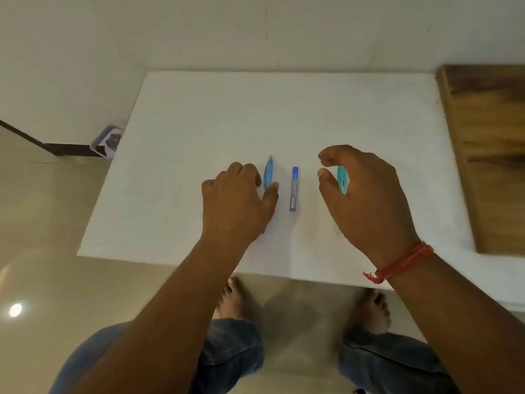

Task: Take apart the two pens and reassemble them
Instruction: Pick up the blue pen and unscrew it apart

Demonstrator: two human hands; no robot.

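A blue pen lies on the white table, pointing away from me. My left hand covers its near half, with curled fingers on its left side and the thumb against its right side. A teal pen lies to the right, mostly hidden under my right hand. That hand hovers above it with thumb and forefinger curved and apart, touching nothing that I can see. Between the pens lies a slim blue rectangular case.
A wooden board borders the table on the right. A small purple-edged box sits by the table's left edge on the floor side. My bare feet and jeans show below the near edge.
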